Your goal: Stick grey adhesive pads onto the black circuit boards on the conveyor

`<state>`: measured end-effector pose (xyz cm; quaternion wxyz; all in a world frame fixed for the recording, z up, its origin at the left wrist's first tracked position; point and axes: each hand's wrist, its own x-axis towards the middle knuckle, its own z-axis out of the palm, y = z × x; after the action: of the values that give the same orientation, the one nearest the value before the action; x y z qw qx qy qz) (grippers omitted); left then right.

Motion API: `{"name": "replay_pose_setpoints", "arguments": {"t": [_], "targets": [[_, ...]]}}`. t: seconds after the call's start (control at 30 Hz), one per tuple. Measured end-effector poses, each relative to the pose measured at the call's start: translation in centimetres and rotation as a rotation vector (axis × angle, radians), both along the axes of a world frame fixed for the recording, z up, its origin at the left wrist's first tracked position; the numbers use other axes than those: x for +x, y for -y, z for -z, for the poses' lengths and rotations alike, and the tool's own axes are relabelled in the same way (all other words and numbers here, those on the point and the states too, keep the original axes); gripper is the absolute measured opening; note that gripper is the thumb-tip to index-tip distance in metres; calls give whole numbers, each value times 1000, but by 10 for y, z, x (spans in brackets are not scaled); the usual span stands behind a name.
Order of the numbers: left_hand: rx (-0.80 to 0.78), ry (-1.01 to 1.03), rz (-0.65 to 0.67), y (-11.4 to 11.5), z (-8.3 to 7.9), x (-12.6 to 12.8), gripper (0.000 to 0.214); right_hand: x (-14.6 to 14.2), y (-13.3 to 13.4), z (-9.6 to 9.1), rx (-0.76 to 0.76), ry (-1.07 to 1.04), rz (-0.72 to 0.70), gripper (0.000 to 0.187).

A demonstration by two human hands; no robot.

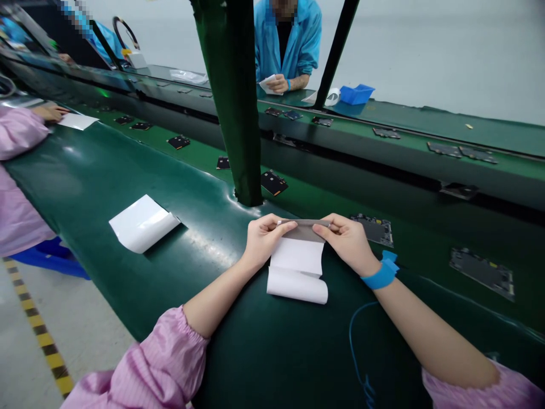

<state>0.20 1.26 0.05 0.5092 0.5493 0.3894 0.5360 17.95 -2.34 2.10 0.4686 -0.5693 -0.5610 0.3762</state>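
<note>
My left hand (263,238) and my right hand (347,241) pinch the two ends of a grey strip (305,230) at the top of a white sheet (297,267). The sheet hangs down onto the green table mat (264,341), and its lower end curls into a roll. Both hands have their fingers closed on the strip. A blue wrist strap (382,274) with a thin blue cord sits on my right wrist. Just beyond my right hand lies a dark circuit board (375,228).
Another curled white sheet (142,222) lies to the left. A green post (238,102) rises just behind my hands. Several dark boards ride the conveyor (426,165) beyond. A person in blue (287,45) works opposite; a pink sleeve (17,133) is at left. A blue tray (356,94) stands far back.
</note>
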Motion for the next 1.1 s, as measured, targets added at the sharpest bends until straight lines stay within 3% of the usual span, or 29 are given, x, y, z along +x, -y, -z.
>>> {"name": "replay_pose_setpoints", "arguments": {"t": [0.27,0.5,0.7,0.83,0.93,1.1], "targets": [[15,-4,-44,2,-2,0,34,-3,1,-7,21,13,-1,45],[-84,12,211,0,-4,-1,33,0,2,-6,16,39,10,45],[-118,-51,261,3,-3,0,31,3,3,-2,9,127,-17,39],[-99,-73,214,1,-3,1,26,15,0,-13,-12,231,-58,39],[-81,-79,221,0,-4,2,25,27,-2,-24,40,347,-46,36],[-66,-100,252,1,-4,1,23,36,-2,-33,104,472,-144,38]]}}
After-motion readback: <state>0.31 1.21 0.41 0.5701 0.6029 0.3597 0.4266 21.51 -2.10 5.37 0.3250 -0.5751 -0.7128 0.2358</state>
